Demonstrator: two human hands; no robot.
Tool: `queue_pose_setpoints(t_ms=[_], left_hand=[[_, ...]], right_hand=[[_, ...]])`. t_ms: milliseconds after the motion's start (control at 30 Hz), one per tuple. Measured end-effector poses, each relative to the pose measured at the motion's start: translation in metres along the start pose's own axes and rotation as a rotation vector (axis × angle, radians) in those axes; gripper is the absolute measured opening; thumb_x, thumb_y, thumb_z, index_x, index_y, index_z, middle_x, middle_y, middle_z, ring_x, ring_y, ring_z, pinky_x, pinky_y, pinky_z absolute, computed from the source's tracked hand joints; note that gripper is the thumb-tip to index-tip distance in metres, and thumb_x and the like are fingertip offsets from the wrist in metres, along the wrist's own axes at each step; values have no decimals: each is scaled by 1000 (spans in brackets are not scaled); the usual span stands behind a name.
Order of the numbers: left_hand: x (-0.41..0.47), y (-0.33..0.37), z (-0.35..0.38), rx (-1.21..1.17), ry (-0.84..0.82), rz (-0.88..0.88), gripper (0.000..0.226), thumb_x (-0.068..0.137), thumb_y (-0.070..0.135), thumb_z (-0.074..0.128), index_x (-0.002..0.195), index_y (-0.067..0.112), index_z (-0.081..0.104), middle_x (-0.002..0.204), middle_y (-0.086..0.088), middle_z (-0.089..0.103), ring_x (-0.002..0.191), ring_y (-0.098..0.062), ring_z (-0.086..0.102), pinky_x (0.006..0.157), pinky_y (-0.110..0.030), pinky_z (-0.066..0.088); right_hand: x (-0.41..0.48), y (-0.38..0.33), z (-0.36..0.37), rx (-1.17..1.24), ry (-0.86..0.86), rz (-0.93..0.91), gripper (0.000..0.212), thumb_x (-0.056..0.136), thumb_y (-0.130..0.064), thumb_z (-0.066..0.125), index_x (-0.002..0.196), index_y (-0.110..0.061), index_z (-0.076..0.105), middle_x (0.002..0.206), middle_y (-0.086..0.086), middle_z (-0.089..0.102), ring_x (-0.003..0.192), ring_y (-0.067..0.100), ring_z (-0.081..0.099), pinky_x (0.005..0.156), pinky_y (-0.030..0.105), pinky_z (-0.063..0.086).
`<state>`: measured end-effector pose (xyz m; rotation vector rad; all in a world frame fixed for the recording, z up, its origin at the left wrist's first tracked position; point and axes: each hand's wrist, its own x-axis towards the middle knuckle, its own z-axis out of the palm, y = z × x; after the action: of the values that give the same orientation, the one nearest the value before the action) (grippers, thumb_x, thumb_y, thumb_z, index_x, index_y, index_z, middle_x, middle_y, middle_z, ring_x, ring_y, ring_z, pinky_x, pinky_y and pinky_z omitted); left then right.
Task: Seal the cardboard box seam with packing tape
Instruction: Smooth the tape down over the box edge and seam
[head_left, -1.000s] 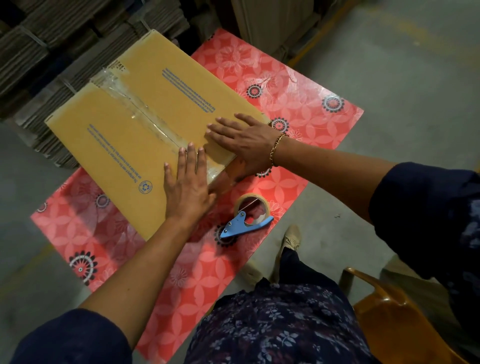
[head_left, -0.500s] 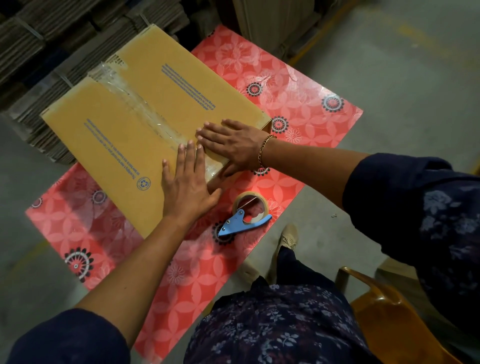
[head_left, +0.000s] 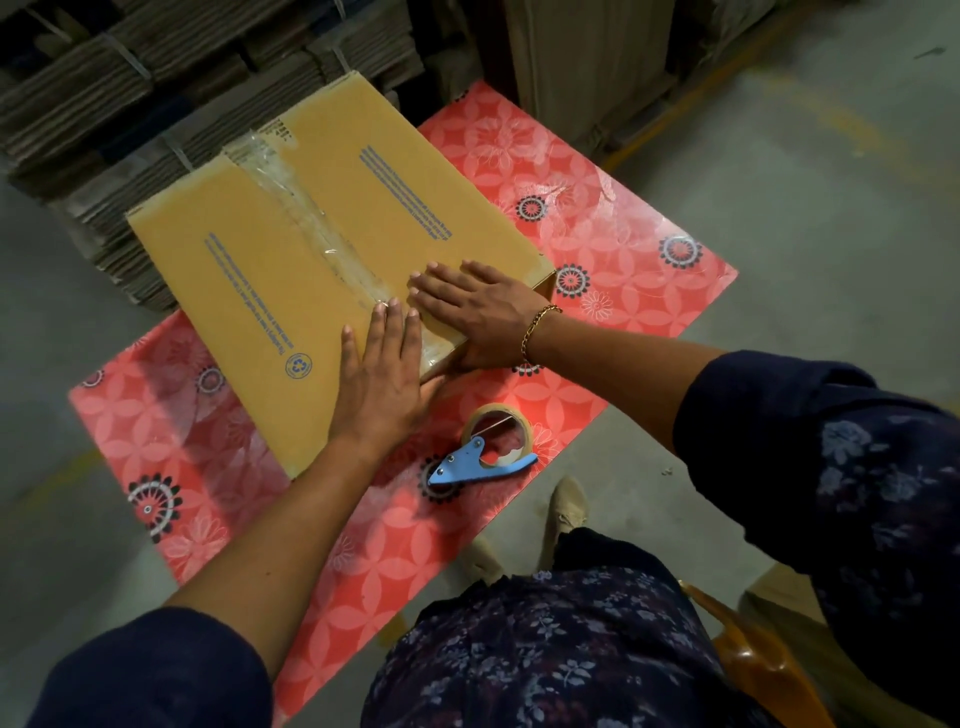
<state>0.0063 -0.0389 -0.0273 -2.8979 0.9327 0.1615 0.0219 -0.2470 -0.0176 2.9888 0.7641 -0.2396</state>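
Both hands, left (head_left: 382, 382) and right (head_left: 475, 312), lay spread flat on the box (head_left: 270, 270) at centre frame; uneven pressing risked wrinkles in the clear tape (head_left: 311, 218) at the near edge

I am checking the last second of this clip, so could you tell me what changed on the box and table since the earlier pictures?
Very little changed. The right hand slid slightly along the box top toward the taped seam, flat and pressing near the left hand. Nothing was taken hold of or let go. The left hand stayed flat at the near end of the cardboard box, and the tape dispenser stayed lying untouched on the red table.
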Motion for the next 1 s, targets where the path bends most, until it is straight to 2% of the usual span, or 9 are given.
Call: queue_pose_setpoints(t_ms=[100, 300, 367, 433, 500, 600, 667, 833, 1000], left_hand=[[3, 0, 1, 13, -46, 7, 84, 96, 57, 29, 158, 1, 20, 167, -25, 16, 156, -38, 15, 120, -68, 17], [-3, 13, -11, -13, -65, -90, 96, 91, 43, 64, 160, 3, 11, 170, -20, 5, 158, -35, 4, 122, -64, 9], [-5, 10, -15, -9, -97, -91, 106, 86, 35, 72, 161, 6, 2, 171, -16, -4, 158, -32, -5, 124, -59, 5], [-8, 10, -17, -14, -100, -104, 106, 87, 36, 69, 161, 9, -2, 171, -12, -8, 158, -29, -7, 126, -55, 5], [-14, 10, -14, -31, -42, -137, 92, 94, 51, 54, 162, 12, 6, 172, -9, 0, 159, -27, 2, 126, -53, 11], [-21, 13, -5, -77, 26, -193, 83, 96, 68, 26, 162, 18, 18, 171, -4, 14, 157, -24, 16, 123, -54, 18], [-22, 12, -1, -87, 45, -188, 82, 96, 70, 20, 162, 21, 20, 171, -3, 16, 157, -24, 18, 123, -54, 20], [-20, 7, 0, -85, 3, -172, 75, 99, 61, 24, 162, 22, 15, 172, -2, 11, 158, -22, 12, 124, -53, 15], [-20, 8, -3, -101, -60, -165, 88, 98, 43, 55, 163, 23, -1, 172, 1, -7, 158, -21, -4, 125, -51, 4]], right_hand=[[0, 3, 7, -20, 15, 5, 104, 78, -63, 61, 159, -17, 15, 168, 5, 15, 154, 26, 14, 121, 47, 17], [0, 10, -1, -47, 73, -99, 98, 77, -41, 65, 158, -14, 16, 167, 8, 16, 153, 28, 16, 121, 49, 20], [2, 10, -3, -7, 57, -100, 100, 76, -50, 60, 158, -14, 15, 167, 8, 13, 154, 27, 14, 122, 49, 18], [1, 14, -3, 26, 35, -108, 102, 80, -70, 45, 159, -14, 13, 168, 7, 11, 154, 26, 10, 122, 48, 14], [3, 14, -5, 34, 0, -115, 104, 82, -82, 31, 159, -15, 12, 168, 7, 10, 154, 25, 9, 122, 48, 14], [5, 15, -6, -4, -15, -112, 99, 86, -81, 24, 159, -15, 13, 168, 7, 10, 154, 26, 12, 121, 47, 18], [4, 13, -5, -26, -27, -119, 96, 88, -78, 22, 159, -13, 12, 168, 9, 10, 154, 28, 11, 121, 48, 18], [3, 12, -6, -44, -33, -146, 95, 88, -76, 13, 158, -11, 13, 167, 11, 11, 154, 31, 11, 120, 51, 18], [2, 9, 0, -35, -44, -138, 89, 94, -71, 20, 159, -12, 8, 168, 9, 5, 154, 32, 3, 121, 55, 14]])
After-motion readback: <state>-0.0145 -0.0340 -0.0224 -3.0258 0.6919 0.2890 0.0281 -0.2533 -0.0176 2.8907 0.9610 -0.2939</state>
